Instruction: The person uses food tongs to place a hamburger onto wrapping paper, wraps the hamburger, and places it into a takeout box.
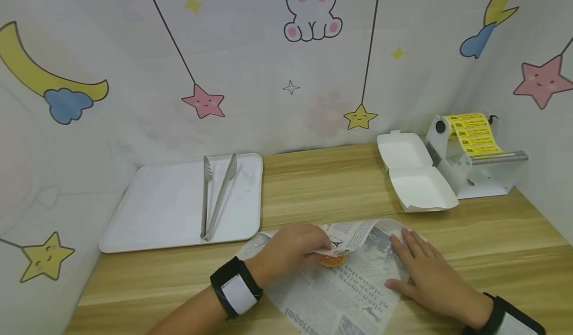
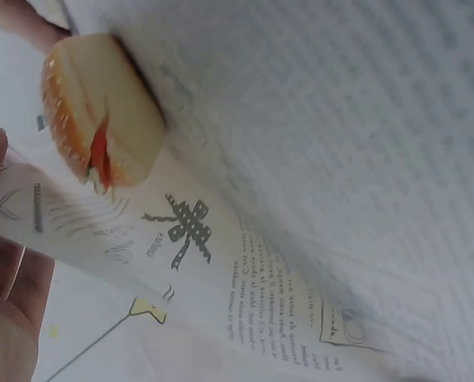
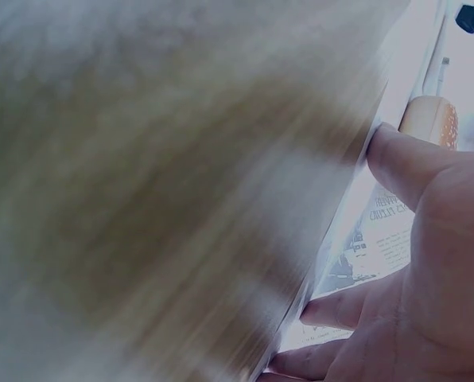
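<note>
Softly lit in the head view; out of focus on the printed paper (image 2: 324,119), upper right of the left wrist view; blurred across the right wrist view's left half, glaring at upper right.

Star-patterned white backdrop (image 1: 264,56) behind wood-grain tabletop (image 1: 322,188)

A golden sesame bun (image 1: 332,260), red filling peeking out, sits half covered by the raised far flap of a grey printed newsprint sheet (image 1: 322,291); the left hand (image 1: 293,245) pinches that flap, the right hand (image 1: 427,275) rests along the sheet's edge.
</note>
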Demonstrator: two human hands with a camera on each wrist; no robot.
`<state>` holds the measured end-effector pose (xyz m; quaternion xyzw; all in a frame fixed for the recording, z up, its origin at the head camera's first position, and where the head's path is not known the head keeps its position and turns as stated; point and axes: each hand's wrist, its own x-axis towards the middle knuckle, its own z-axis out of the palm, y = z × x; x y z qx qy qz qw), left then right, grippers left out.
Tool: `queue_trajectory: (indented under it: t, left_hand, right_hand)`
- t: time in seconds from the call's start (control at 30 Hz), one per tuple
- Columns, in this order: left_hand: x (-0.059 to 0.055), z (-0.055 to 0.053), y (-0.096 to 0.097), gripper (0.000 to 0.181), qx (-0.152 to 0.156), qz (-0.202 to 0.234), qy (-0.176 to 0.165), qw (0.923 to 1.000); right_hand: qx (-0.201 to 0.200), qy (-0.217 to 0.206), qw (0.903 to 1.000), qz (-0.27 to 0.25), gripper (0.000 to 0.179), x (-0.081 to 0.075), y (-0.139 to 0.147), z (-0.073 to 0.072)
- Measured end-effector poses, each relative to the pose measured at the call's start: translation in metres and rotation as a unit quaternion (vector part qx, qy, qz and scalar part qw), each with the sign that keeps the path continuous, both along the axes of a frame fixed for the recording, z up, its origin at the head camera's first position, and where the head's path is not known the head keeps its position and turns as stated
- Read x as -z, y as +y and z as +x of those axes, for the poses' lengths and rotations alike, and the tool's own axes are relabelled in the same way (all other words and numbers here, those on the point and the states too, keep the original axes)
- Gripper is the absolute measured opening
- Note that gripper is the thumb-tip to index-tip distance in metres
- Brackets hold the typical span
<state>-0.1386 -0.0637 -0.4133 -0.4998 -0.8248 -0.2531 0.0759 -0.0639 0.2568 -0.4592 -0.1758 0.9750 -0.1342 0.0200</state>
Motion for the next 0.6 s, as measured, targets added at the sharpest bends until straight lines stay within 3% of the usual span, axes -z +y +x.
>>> queue_trajectory:
  t: [0.1,0.2,0.37,0.5,0.6]
  left_hand:
    - [0.01,0.007,0.001,0.031,0.03,-0.011,0.075,0.9967]
    - [0.015,0.011,0.0,0.03,0.034,-0.046,0.129,0.99]
    - [0.019,0.015,-0.001,0.019,0.043,-0.101,0.187,0.9761]
    - [0.019,0.017,0.002,0.025,0.064,-0.08,0.16,0.9817]
    - [0.018,0.017,0.005,0.019,0.057,-0.051,0.124,0.9893]
  right_hand:
    - [0.003,0.001,1.0,-0.001,0.095,-0.001,0.001,0.001]
    - [0.001,0.005,1.0,-0.001,0.094,-0.001,0.0,0.002]
    - [-0.002,0.004,1.0,0.001,0.094,-0.002,0.001,0.002]
    - [-0.002,-0.007,1.0,-0.002,0.095,-0.004,0.002,0.002]
    - [-0.002,-0.014,0.9999,-0.004,0.095,-0.005,0.002,0.002]
